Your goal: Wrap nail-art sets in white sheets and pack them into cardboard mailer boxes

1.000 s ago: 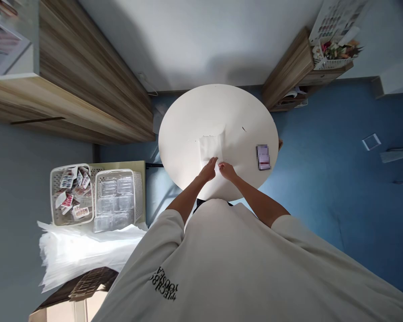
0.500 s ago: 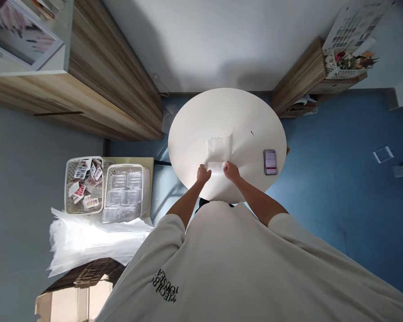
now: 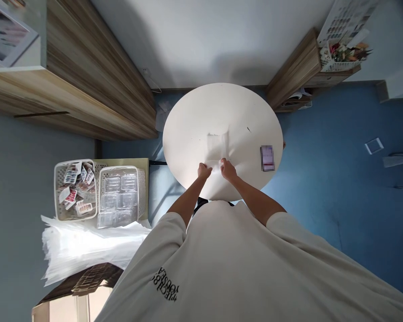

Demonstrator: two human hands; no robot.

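Observation:
A thin, translucent white sheet (image 3: 215, 145) lies on the round white table (image 3: 221, 103), in front of my body. My left hand (image 3: 204, 171) is closed on the left side of its near, folded part. At the right side of that same part, my right hand (image 3: 228, 169) is closed on the sheet with the fingers curled. The pale fold spans the short gap between both hands. Whether anything lies inside the fold I cannot make out.
A phone (image 3: 267, 158) lies on the table's right side. To the left stand a white basket (image 3: 56, 197) of small cards and another basket (image 3: 141, 192) of clear plastic boxes. White sheets (image 3: 83, 243) are stacked beside an open cardboard box (image 3: 67, 308). A wooden cabinet (image 3: 121, 76) rises at the back left.
My hands have come slightly closer together, still gripping the sheet's near part. The whole view has shifted a little.

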